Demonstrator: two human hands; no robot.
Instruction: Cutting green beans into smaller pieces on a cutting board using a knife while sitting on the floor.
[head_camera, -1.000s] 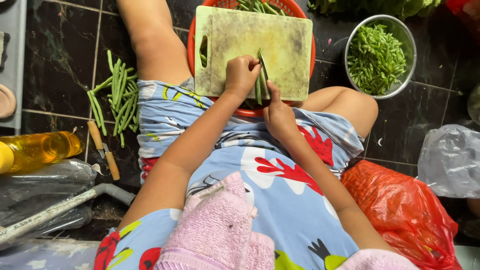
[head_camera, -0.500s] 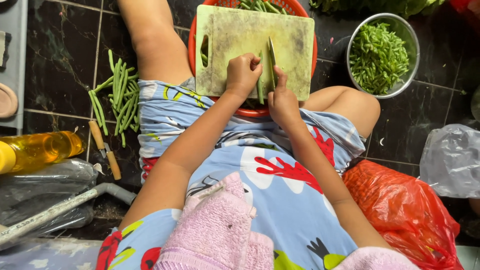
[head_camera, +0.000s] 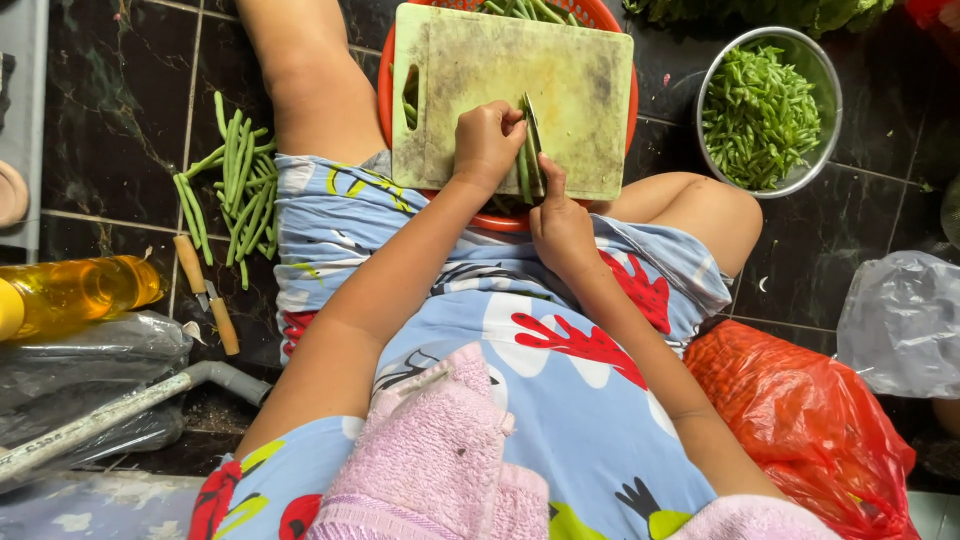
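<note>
Plainly, the left hand (head_camera: 487, 140) grips a thin-bladed knife (head_camera: 530, 125) over the pale green plastic cutting board (head_camera: 510, 80); the right hand (head_camera: 560, 225) pins bundled green beans (head_camera: 525, 172). Its fingertips sit just beside the blade; a slip could nick them.

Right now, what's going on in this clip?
A person sits on a dark tiled floor cutting green beans on a pale green cutting board laid over a red basket. The left hand has its grip on a knife; the right hand steadies the bean bundle. A metal bowl of cut pieces stands to the right, uncut beans lie on the left.
</note>
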